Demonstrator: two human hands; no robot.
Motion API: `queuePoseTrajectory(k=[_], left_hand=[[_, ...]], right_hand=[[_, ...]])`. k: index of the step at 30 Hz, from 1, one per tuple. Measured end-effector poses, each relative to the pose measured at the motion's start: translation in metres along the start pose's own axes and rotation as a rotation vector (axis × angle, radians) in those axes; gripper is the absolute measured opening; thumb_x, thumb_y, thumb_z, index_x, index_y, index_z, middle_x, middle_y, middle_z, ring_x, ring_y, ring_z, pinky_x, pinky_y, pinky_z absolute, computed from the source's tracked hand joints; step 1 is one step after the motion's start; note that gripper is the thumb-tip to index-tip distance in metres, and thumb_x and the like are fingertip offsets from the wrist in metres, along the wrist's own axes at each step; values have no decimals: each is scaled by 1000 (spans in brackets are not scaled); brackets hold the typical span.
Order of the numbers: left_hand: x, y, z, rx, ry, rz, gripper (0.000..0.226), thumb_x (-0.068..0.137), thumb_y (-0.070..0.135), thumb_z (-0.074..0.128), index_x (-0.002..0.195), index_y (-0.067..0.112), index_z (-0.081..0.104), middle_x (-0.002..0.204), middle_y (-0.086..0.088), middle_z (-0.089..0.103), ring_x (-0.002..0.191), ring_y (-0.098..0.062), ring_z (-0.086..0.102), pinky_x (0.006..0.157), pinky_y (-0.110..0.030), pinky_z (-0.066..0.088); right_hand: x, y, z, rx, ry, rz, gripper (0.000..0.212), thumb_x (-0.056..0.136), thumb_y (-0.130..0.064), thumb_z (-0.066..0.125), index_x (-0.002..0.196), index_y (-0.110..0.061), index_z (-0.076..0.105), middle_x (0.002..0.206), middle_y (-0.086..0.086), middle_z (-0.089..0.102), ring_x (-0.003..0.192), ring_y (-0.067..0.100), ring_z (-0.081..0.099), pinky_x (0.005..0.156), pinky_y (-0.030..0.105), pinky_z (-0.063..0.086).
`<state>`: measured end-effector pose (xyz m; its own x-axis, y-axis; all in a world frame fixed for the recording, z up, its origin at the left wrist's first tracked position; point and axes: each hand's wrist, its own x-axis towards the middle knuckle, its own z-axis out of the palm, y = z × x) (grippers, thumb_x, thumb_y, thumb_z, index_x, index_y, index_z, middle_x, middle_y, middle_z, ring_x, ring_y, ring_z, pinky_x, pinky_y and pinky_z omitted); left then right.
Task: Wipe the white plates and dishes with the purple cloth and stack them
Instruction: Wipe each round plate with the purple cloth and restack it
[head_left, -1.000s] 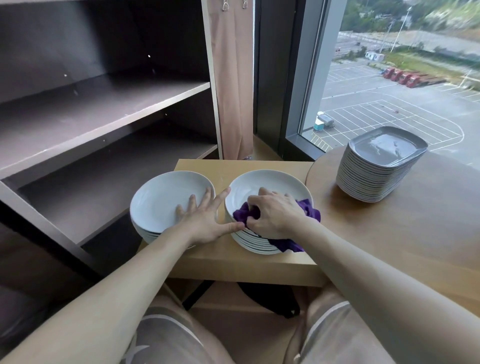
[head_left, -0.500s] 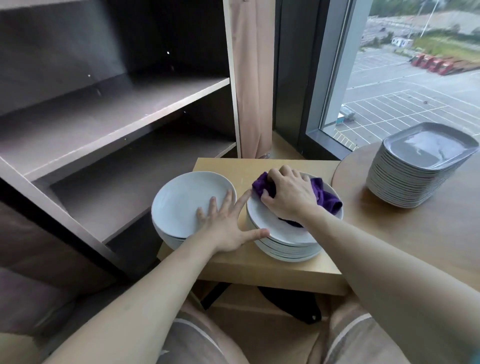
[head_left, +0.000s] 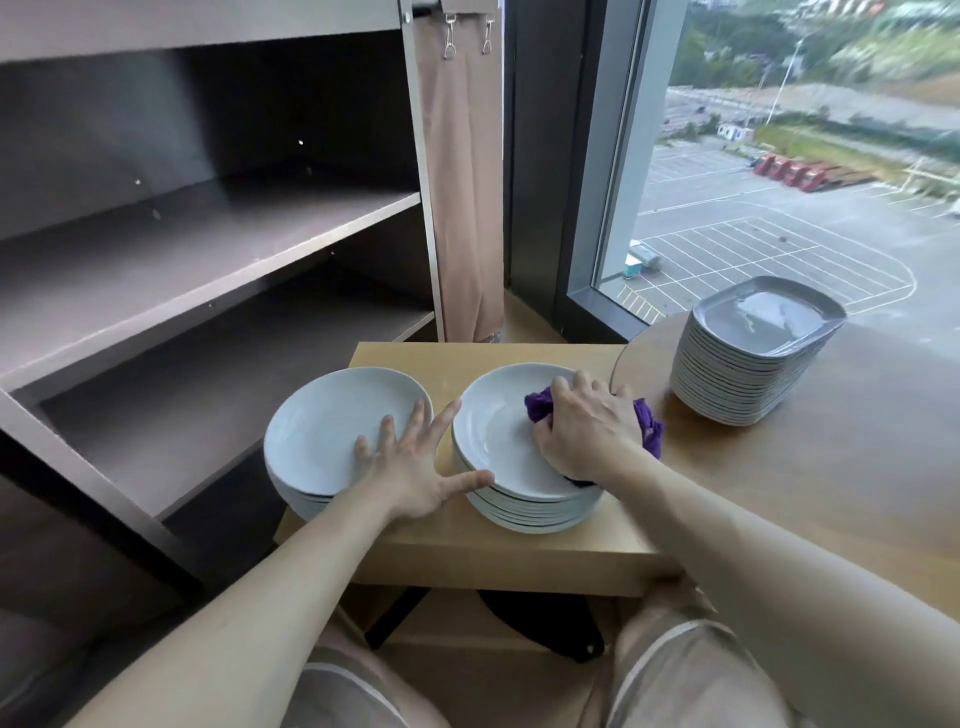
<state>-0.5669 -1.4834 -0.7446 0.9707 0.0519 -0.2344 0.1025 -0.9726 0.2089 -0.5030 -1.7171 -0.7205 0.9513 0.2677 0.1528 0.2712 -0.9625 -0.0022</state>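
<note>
Two stacks of round white plates stand side by side on a small wooden table (head_left: 519, 556). My right hand (head_left: 587, 428) grips the crumpled purple cloth (head_left: 647, 426) and presses it onto the right side of the top plate of the right stack (head_left: 493, 431). My left hand (head_left: 410, 462) lies flat with fingers spread. Its fingers rest on the near right edge of the left stack (head_left: 322, 426), and its thumb reaches to the rim of the right stack.
A tall stack of squarish grey plates (head_left: 753, 353) stands on the round wooden table (head_left: 831, 493) at the right, by the window. A dark shelf unit (head_left: 208, 249) with bare shelves stands at the left. A beige curtain (head_left: 467, 208) hangs behind the small table.
My right hand has slid the cloth from the far left part of the top plate to its right side. My left hand has stayed between the two stacks.
</note>
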Motion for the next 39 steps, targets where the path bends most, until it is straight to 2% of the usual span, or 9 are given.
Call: queuePoseTrajectory(k=[6,12,21,23,26,27,29,32,39], left_hand=[[0,2,-1,12,-3,-8,113,49,114,15,142,67,-28,171,6,-15,157,-39,-5,118,-70,4],[-3,5,-4,28,-31,-17,112,52,110,16,144,64,-26,171,6,-17,157,-38,-7,118,-68,3],[-3,5,1,16,-17,-14,117,50,110,18,148,62,-23,170,9,-18,157,-36,-7,119,-67,3],[-2,5,0,14,-19,-14,122,46,112,16,151,59,-16,170,9,-18,157,-37,-7,119,-67,3],[0,5,-3,52,-68,-26,127,46,112,13,157,51,15,169,8,-22,157,-37,-11,119,-68,1],[0,4,-2,46,-70,-28,128,46,113,13,157,49,16,169,8,-22,156,-37,-12,119,-69,0],[0,3,1,16,-41,-21,126,48,113,17,157,53,-3,170,9,-21,157,-37,-12,119,-68,-1],[-2,2,2,-1,-4,7,112,53,112,21,141,67,-31,171,5,-18,156,-39,-10,117,-68,0],[-4,3,-2,26,-17,5,106,54,112,19,138,70,-31,170,5,-19,157,-39,-10,118,-68,1]], right_hand=[[-19,-7,-6,108,-57,-63,25,91,-48,38,97,-25,45,96,0,47,89,27,51,82,44,31],[-18,-30,-7,290,-162,-268,22,87,-48,38,85,-29,48,86,-8,42,79,19,47,78,41,30],[6,-44,16,375,12,-298,28,87,-53,37,91,-28,50,88,-8,49,84,19,49,78,39,36],[15,-45,22,353,57,-311,28,88,-54,37,91,-28,49,87,-8,47,82,19,49,76,39,36],[31,-43,28,321,102,-288,28,91,-55,37,94,-29,49,89,-7,47,84,19,47,77,39,34],[37,-42,30,309,112,-267,29,91,-55,37,96,-30,50,91,-6,47,87,20,47,78,39,34],[47,-39,32,281,125,-225,31,93,-56,36,100,-30,51,96,-4,49,91,22,50,83,42,38],[53,-35,36,235,134,-161,33,94,-57,35,105,-29,50,102,-1,52,95,25,52,89,45,41],[47,-24,32,135,110,-69,38,98,-55,32,112,-25,50,105,5,53,93,29,53,84,45,40]])
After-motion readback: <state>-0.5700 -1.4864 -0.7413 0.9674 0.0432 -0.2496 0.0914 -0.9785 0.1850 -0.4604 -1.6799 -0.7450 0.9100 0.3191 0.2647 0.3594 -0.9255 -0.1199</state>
